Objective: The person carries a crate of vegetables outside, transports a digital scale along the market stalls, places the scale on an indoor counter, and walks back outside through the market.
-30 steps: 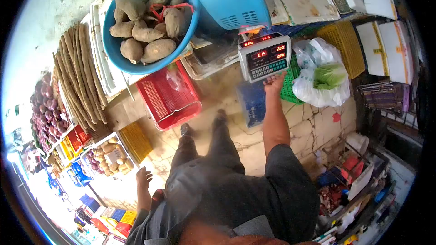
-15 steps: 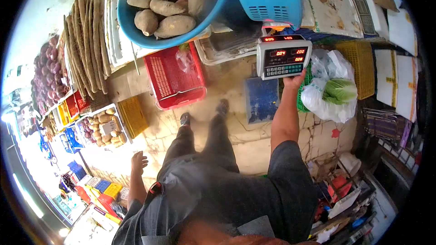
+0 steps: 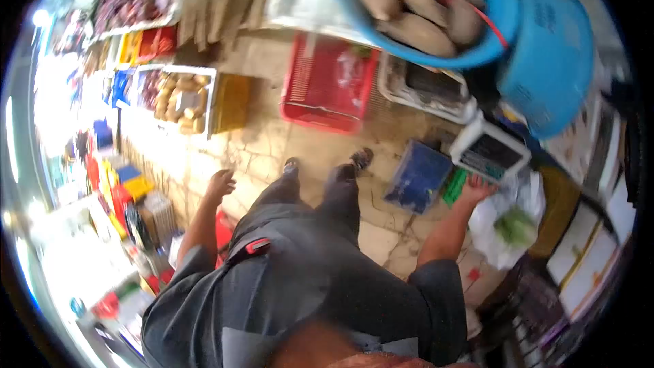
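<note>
My right hand is at the lower edge of the scale, its fingers on or beside the keypad side, spread a little. The scale's display is dark and blurred. Just right of that hand lies a white plastic bag with a green leafy vegetable in it. A blue platform is on the floor left of the scale. My left hand hangs free at my left side, fingers loosely apart, with nothing visible in it.
A red basket stands ahead of my feet. Beyond are a blue tub of large tubers, a blue bucket and a dirty tray. Left are a crate of potatoes and a yellow crate.
The view has turned, so the scale, tub and basket appear farther right. The red digits seen on the scale earlier no longer show. My right hand stays by the scale; my left hand remains free.
</note>
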Available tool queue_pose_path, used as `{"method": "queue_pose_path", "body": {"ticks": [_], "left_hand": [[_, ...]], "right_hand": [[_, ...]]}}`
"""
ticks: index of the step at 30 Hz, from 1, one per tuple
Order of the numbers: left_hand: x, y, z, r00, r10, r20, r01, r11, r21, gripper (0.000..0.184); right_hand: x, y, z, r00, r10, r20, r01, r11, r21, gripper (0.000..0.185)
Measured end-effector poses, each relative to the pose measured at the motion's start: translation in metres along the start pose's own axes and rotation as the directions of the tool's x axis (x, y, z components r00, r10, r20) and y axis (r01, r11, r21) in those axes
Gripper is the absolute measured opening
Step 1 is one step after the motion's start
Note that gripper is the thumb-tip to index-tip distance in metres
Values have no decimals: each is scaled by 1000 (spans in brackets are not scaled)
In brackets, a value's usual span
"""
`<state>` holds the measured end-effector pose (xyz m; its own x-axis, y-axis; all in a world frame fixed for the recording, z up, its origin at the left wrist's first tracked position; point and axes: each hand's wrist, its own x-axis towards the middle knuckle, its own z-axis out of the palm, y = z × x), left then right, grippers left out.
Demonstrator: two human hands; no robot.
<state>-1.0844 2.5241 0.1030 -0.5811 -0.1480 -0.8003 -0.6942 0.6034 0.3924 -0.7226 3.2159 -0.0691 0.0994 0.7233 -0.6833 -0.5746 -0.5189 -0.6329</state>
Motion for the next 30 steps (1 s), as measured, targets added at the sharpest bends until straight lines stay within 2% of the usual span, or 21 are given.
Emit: {"method": "queue_pose_path", "body": {"ticks": [2,3,4,5,7,8,10,13,14,17,18,21,22,24,25,26,29,30], "left_hand": [[2,-12,2,999,-41,-18,40,997,-60,44],[1,-19,3,998,-61,-24,59,994,-96,42],[2,-30,2,997,-74,-15,71,989,-128,41],[1,-41,2,996,-88,-3,86,984,-157,40],[-1,-59,0,991,-128,-30,120,975,-188,40],[-1,-72,-4,990,-139,-16,131,963,-235,39],[12,-115,-12,989,-146,-5,137,937,-321,39],[17,-153,-26,988,-154,23,148,885,-442,40],[19,-166,-31,986,-168,21,159,873,-461,40],[31,-209,-49,983,-180,25,165,826,-539,39],[34,-223,-58,983,-183,32,170,812,-558,39],[43,-265,-84,970,-237,48,216,762,-610,37],[49,-282,-93,965,-256,62,235,728,-644,36],[28,-284,-127,957,-288,37,235,694,-681,32],[35,-302,-132,956,-292,0,193,633,-750,32],[46,-326,-133,953,-301,-38,147,567,-811,33],[41,-366,-151,921,-369,-128,35,404,-914,33],[36,-373,-154,904,-399,-153,0,358,-934,33]], "right_hand": [[-48,19,-2,997,71,-32,-77,970,-232,81],[-62,36,-18,990,141,-27,-140,910,-391,82],[-63,55,-30,938,319,-132,-344,823,-453,81],[-64,78,-66,936,342,-82,-299,649,-700,65],[-120,121,-81,891,453,26,-213,469,-857,48],[-115,142,-108,855,515,-60,-243,295,-924,38],[-153,177,-119,863,500,69,-6,146,-989,33],[-238,197,-54,777,629,10,3,13,-1000,35],[-259,203,-35,777,629,20,35,-11,-999,34],[-300,237,17,776,619,118,251,-132,-959,29],[-329,244,45,742,659,121,310,-177,-934,24],[-391,304,91,466,853,235,622,-127,-773,22],[-456,321,110,419,884,208,694,-163,-702,22],[-544,353,125,136,985,102,808,-51,-587,19],[-586,365,128,-1,1000,18,844,11,-536,18],[-637,373,130,-19,993,-114,845,-45,-533,14],[-696,420,128,-67,942,-328,926,-64,-371,14],[-715,432,129,-43,933,-358,959,-61,-275,15]]}}
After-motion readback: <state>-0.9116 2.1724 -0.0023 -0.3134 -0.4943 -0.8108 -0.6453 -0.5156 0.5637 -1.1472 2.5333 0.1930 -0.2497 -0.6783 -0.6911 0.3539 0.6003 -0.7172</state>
